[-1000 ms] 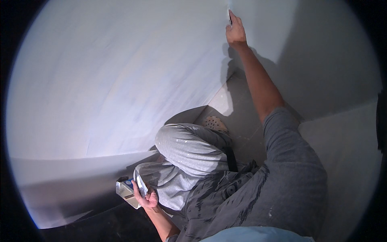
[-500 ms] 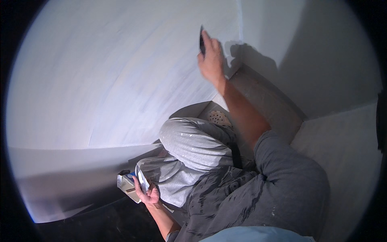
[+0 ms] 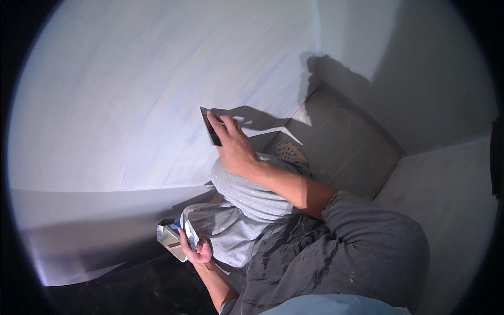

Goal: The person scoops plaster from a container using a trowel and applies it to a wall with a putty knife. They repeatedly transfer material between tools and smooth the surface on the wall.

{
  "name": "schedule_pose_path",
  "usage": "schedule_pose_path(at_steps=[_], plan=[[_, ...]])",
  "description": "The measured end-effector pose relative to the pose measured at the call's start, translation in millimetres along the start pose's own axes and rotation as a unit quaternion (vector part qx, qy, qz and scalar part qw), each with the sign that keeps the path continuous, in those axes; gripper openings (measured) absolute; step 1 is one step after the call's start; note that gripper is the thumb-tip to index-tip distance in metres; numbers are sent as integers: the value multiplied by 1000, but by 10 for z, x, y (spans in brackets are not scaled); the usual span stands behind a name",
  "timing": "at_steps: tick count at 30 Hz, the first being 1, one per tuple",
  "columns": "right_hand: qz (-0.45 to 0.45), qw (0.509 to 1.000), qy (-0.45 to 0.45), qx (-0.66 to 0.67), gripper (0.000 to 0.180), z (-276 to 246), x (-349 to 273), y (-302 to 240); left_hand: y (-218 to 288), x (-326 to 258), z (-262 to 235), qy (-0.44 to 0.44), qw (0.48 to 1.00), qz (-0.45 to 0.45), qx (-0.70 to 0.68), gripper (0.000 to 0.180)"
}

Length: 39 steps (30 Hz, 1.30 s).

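My right hand (image 3: 236, 149) grips a flat, dark plasterer's blade (image 3: 207, 126). Its fingers lie stretched along the blade, which is tilted at the pale wall (image 3: 121, 94); whether the edge touches I cannot tell. Faint bluish-white streaks run across that wall. At lower left my left hand (image 3: 200, 254) is closed on a shiny flat metal blade (image 3: 189, 232), held up beside my knee. Just beyond it is an open box-like container (image 3: 170, 247), pale inside with a blue part; I cannot tell if the hand also supports it.
My bent legs in grey trousers (image 3: 247, 191) are close to the wall. A perforated pale shoe (image 3: 290, 152) rests on the grey tiled floor (image 3: 346, 142). A second wall (image 3: 436, 89) meets the first at a corner. Shiny metal sheeting (image 3: 79, 236) stands at lower left.
My right hand has swept the blade down and left along the wall, from near the corner to above my knee. My left hand has hardly moved.
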State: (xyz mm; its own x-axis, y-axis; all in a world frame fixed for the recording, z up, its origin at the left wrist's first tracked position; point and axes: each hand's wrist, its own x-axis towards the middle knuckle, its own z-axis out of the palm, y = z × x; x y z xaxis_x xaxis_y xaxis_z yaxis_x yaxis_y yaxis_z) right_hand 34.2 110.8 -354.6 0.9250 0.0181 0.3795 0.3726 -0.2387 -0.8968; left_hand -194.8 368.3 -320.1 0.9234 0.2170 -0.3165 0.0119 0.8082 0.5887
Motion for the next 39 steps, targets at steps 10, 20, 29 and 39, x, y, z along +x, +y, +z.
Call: schedule_pose_path(at_steps=[10, 20, 29, 39], plan=[[49, 931, 315, -179, 36, -2507, 1083, 1554, 11, 42, -213, -4, 1000, 9, 17, 38], [6, 926, 318, -203, 43, -2901, 1688, 1682, 23, 60, -219, -10, 999, 3, 32, 37], [60, 937, 274, -209, 49, -2450, 1571, 1412, 21, 35, -207, -33, 999, 6, 13, 40], [-11, 970, 186, -157, 63, -1299, 923, 519, -24, 78, -48, 20, 999, 8, 31, 36]])
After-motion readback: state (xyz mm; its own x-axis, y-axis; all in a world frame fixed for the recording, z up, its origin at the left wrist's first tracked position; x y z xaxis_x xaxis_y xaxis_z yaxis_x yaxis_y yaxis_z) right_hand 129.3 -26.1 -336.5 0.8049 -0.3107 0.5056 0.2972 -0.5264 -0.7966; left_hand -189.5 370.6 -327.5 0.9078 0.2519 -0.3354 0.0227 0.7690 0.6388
